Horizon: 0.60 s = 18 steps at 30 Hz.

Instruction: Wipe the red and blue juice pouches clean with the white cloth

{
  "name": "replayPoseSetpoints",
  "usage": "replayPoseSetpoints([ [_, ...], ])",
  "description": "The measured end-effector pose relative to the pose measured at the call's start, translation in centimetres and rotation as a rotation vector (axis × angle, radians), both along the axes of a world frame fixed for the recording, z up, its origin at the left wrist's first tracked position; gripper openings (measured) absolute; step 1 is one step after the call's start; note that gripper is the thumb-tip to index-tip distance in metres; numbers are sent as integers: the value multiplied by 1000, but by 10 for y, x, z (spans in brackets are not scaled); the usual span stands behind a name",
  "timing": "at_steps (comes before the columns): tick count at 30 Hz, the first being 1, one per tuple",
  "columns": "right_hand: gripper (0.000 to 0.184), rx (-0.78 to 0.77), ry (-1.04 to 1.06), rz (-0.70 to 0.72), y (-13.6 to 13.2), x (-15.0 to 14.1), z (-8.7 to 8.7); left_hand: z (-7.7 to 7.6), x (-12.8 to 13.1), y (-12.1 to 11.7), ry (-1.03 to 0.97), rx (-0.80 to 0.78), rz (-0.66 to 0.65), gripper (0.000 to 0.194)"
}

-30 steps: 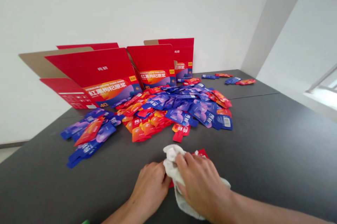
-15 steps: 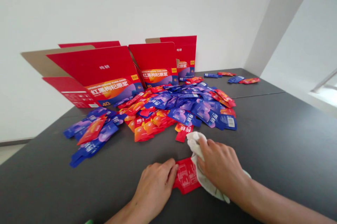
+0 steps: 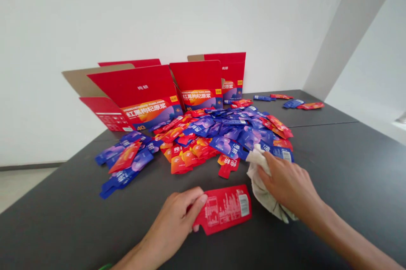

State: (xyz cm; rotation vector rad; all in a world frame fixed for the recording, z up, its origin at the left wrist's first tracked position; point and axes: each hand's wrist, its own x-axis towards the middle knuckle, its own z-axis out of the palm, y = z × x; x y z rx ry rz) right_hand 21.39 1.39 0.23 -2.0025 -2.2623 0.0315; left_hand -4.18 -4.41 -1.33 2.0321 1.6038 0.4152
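Observation:
Between thumb and fingers, my left hand (image 3: 177, 219) pinches the narrow end of a red pouch (image 3: 226, 208). Its printed back, with a white barcode at the far end, faces up. A white cloth (image 3: 261, 177) is bunched in my right hand (image 3: 292, 179), just right of the pouch and apart from it. Past both hands lies a large pile of blue pouches (image 3: 222, 145) and red-orange pouches (image 3: 187, 160). One red pouch (image 3: 226, 164) sticks out at the pile's front edge.
Open red cartons (image 3: 142, 88) stand behind the pile, against the white wall (image 3: 203, 8). A smaller group of pouches (image 3: 127, 160) lies at the left. Several loose pouches (image 3: 293, 103) are at the back right of the dark table (image 3: 333, 164).
My right hand has moved the cloth off the pouch, to the right, uncovering its barcode end. My left hand still holds the pouch, now slightly raised. The view has shifted a little.

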Motion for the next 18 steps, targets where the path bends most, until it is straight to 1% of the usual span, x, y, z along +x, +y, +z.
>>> replayPoseSetpoints([
  [1,30,18,34,-17,5,6,5,9,-14,-1,1,68,44,40],
  [3,32,47,88,-39,10,14,11,25,-48,-2,107,300,185,35],
  [5,33,57,120,-29,12,18,12,39,-87,-1,304,586,399,32],
  [6,34,56,130,-19,12,19,11,44,-106,1,439,699,510,32],
  [7,35,50,136,-3,12,18,8,47,-125,5,540,784,588,31],
  [8,35,40,142,19,12,17,6,48,-142,10,623,825,635,29],
  [9,35,30,148,41,13,14,3,47,-157,17,686,839,638,28],
  [10,34,21,154,60,13,12,-1,45,-171,25,714,840,597,28],
  [11,33,9,161,82,13,9,-4,40,-182,33,723,824,526,28],
  [13,30,-24,182,129,13,4,-9,27,-199,45,712,753,355,28],
  [14,28,-40,198,153,13,3,-11,18,-205,49,702,715,272,27],
  [16,26,-60,229,198,13,1,-14,0,-212,51,673,660,149,26],
  [18,25,-53,253,213,13,1,-14,-14,-210,46,624,661,114,26],
])
